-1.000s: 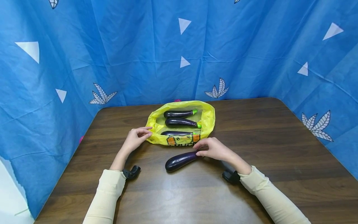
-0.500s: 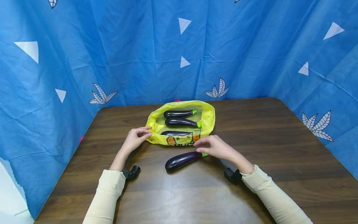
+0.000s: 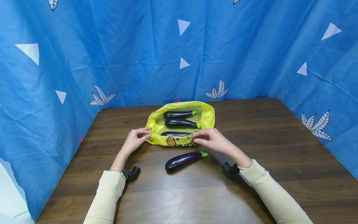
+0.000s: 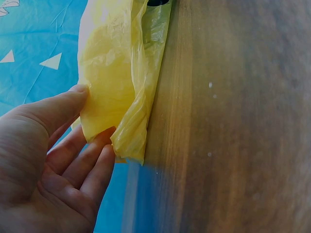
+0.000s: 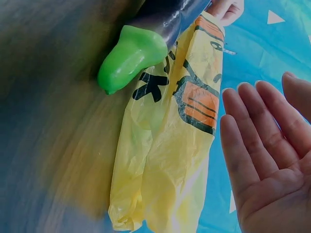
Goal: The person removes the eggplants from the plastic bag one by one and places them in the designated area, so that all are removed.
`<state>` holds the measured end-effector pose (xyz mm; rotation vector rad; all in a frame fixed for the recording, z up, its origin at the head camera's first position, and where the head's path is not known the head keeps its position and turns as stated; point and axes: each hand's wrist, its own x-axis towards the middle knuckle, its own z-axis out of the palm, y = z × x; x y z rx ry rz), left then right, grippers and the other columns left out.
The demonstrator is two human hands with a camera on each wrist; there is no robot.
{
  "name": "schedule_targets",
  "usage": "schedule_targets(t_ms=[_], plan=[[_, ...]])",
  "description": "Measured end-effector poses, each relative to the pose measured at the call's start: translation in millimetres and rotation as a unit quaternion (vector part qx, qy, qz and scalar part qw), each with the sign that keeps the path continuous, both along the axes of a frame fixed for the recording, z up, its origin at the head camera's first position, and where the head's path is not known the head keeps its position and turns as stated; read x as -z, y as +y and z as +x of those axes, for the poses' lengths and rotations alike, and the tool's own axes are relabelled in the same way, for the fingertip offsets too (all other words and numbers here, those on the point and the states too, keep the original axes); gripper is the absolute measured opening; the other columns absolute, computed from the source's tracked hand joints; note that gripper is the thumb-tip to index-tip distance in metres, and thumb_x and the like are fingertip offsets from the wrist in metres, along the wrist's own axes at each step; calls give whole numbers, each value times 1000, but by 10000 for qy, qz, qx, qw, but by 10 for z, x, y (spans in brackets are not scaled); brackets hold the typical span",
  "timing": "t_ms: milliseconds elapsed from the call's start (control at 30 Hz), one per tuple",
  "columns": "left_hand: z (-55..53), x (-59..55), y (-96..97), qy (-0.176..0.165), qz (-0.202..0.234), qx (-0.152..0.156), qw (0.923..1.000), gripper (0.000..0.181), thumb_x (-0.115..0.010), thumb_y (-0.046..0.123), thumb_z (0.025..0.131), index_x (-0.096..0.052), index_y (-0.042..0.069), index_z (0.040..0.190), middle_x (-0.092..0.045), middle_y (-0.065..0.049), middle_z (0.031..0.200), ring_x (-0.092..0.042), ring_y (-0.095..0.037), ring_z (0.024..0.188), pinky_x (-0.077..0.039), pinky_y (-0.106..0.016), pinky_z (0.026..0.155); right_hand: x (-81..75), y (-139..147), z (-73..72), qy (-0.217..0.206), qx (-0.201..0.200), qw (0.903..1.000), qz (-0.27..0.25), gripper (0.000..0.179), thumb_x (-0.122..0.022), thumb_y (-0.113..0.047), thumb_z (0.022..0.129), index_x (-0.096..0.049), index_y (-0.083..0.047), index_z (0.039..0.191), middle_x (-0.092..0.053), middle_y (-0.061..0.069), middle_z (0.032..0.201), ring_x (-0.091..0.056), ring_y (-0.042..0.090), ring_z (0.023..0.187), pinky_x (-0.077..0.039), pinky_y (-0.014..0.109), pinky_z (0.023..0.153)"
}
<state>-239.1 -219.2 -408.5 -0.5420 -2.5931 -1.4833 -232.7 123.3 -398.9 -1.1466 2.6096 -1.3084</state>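
A yellow plastic bag [image 3: 208, 117] lies open on the brown table [image 3: 265, 140], with three dark purple eggplants [image 3: 179, 114] side by side inside it. A fourth eggplant [image 3: 183, 160] with a green stem [image 5: 133, 56] lies loose on the table just in front of the bag. My left hand [image 3: 145, 133] pinches the bag's left edge [image 4: 116, 73] between thumb and fingers [image 4: 92, 167]. My right hand [image 3: 199, 138] is at the bag's front right rim [image 5: 170, 145], palm open and fingers [image 5: 248, 141] straight, holding nothing.
A blue curtain [image 3: 251, 56] with white triangles and leaves closes in the table at the back and on both sides. Black wrist camera mounts [image 3: 131, 172] sit under both forearms. Bare tabletop lies right of the bag and near me.
My right hand has let go of the loose eggplant's stem end and moved up to the bag's front rim. The eggplant stays on the table. The left hand has not moved.
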Motion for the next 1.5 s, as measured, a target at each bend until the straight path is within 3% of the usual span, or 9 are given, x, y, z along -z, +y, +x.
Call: schedule_targets(t_ms=[267,433,700,967,1067,1300,1500], plan=[[-11,-6,-8,42,34,21,10000,15,-63,1,89,-67,-12,95,-58,-27,117,-52,-39,112,-46,-44,87,-30,-53,-81,-251,-3,9992,-298,20,-64,-10,90,-68,0,106,-68,5,99,-62,14,87,-52,34,76],[-13,-21,-11,48,-3,-3,10000,16,-63,2,89,-67,-12,95,-57,-27,117,-52,-39,112,-46,-44,87,-58,-100,-179,-510,108,9966,-631,21,-61,-11,92,-67,0,108,-67,10,101,-63,23,86,-53,36,74],[-27,-14,-9,112,-21,-69,9999,15,-63,1,89,-67,-12,95,-58,-26,117,-52,-38,113,-46,-42,87,-41,-145,-417,-776,607,9902,-991,24,-59,-13,94,-66,1,112,-65,11,107,-60,26,98,-50,34,81],[-256,275,-121,151,9,-117,9998,15,-66,9,88,-71,-5,94,-60,-19,117,-54,-33,113,-49,-29,84,-3,-215,-544,-1000,832,9862,-1028,27,-59,-11,93,-63,7,113,-63,16,110,-59,28,101,-48,39,86],[-287,313,-136,199,1,-156,9997,16,-67,12,88,-72,-2,94,-62,-16,117,-55,-29,112,-49,-26,83,42,-232,-570,-1007,842,9865,-975,27,-59,-12,93,-63,6,113,-63,16,110,-59,28,100,-49,40,83],[-206,304,-103,-6,47,-131,9999,16,-68,12,87,-71,-3,93,-62,-17,116,-55,-31,112,-49,-29,83,197,-216,-561,-980,854,9901,-537,23,-61,-6,91,-64,6,111,-64,15,107,-60,25,96,-52,32,77],[-11,73,-16,35,46,-33,10000,14,-64,2,88,-68,-11,94,-58,-26,116,-53,-38,112,-48,-42,86,264,-199,-548,-732,653,9950,-199,22,-63,-1,88,-64,8,109,-65,19,104,-61,27,95,-50,36,83]])
